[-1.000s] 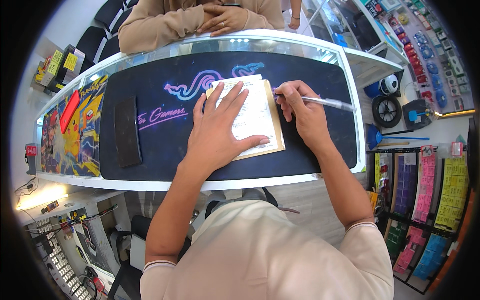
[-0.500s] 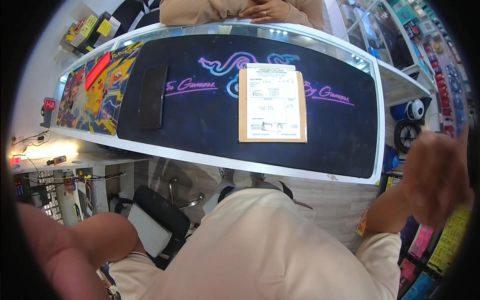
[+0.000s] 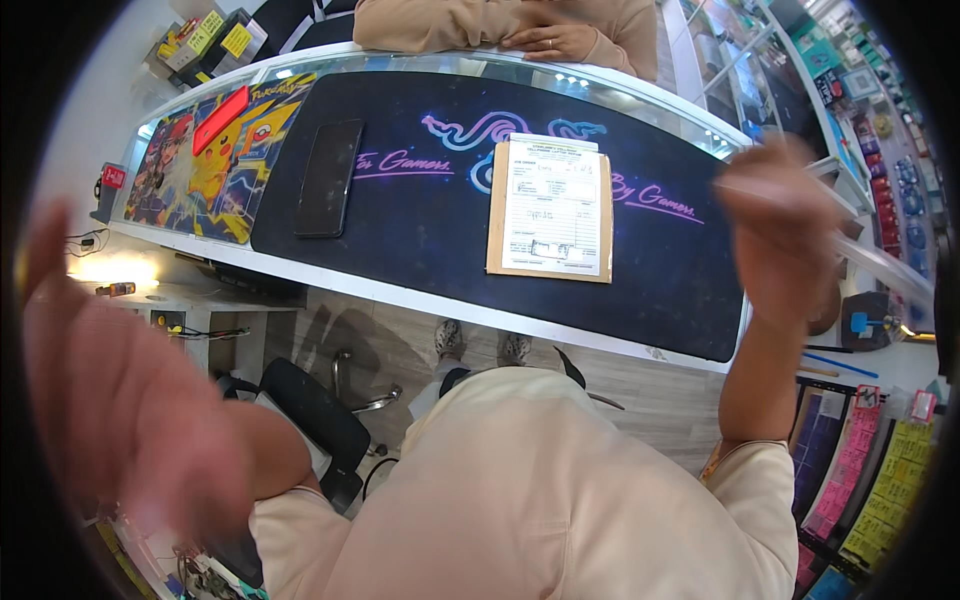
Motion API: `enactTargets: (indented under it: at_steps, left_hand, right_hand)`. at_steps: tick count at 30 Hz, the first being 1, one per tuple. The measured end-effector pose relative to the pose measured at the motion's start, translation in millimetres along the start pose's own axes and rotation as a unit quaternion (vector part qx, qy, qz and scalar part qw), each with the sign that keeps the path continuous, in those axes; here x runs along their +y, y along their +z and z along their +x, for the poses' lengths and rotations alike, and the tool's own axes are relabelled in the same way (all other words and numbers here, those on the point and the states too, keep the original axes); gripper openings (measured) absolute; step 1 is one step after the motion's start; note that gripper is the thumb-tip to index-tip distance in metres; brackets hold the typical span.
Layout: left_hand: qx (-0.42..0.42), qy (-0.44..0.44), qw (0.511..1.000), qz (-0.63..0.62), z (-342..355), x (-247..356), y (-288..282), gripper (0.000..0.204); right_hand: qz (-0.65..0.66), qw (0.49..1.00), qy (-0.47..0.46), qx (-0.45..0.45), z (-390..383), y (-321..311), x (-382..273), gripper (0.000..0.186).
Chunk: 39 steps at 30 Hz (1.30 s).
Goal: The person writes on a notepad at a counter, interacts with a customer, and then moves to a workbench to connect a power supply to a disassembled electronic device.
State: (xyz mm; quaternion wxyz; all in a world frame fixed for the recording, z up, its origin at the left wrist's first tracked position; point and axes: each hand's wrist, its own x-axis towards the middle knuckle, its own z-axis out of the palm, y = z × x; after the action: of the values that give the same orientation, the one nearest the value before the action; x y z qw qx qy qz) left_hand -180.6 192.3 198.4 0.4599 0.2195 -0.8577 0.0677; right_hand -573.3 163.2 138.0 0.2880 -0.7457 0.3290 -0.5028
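My left hand (image 3: 130, 400) is raised at the left, blurred, with its fingers apart and nothing seen in it. At the right, my right hand (image 3: 780, 240) is raised above the counter's corner, also smeared by motion. Its fingers are closed around a long, pale, translucent stick (image 3: 885, 268), whose exact kind I cannot make out. Between my hands, on the dark mat (image 3: 420, 250), lies a brown clipboard (image 3: 497, 240) with a filled-in paper form (image 3: 553, 205). A black phone (image 3: 330, 180) lies left of it. Neither hand touches them.
A red flat case (image 3: 221, 120) lies on a colourful cartoon mat (image 3: 185, 190). Across the white-edged counter, another person rests folded arms (image 3: 450, 22). A black chair (image 3: 320, 415) stands behind my left arm. Racks of coloured cards (image 3: 890, 490) are at the lower right.
My right hand has swung up and inward, and the pale stick now shows. My left hand has risen with its fingers spreading. The view has shifted slightly.
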Motion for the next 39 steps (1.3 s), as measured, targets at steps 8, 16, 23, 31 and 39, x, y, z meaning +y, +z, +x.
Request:
enactTargets:
  at_steps: [8, 16, 23, 31, 39]
  left_hand:
    - [-0.039, -0.357, 0.933, 0.036, -123.9, -76.3, 77.9, 0.019]
    - [0.021, -0.486, 0.873, 0.025, -171.2, -85.2, 92.4, 0.023]
    - [0.005, -0.484, 0.874, 0.033, -178.1, -95.8, 98.3, 0.022]
    - [-0.158, -0.476, 0.849, 0.164, -164.5, -110.1, 121.3, 0.084]
    - [-0.195, -0.503, 0.840, 0.062, -144.6, -154.1, 101.4, 0.098]
  right_hand:
    - [-0.215, 0.952, 0.188, -0.109, -28.7, 33.7, 93.1, 0.025]
    - [-0.310, 0.913, 0.237, -0.116, -45.4, 57.0, 78.7, 0.033]
    - [-0.274, 0.921, 0.276, -0.037, -53.9, 63.4, 78.1, 0.029]
    - [0.076, 0.931, 0.243, 0.261, -20.3, 72.4, 70.0, 0.056]
    - [0.007, 0.969, 0.245, 0.041, 3.0, 194.2, 64.5, 0.032]
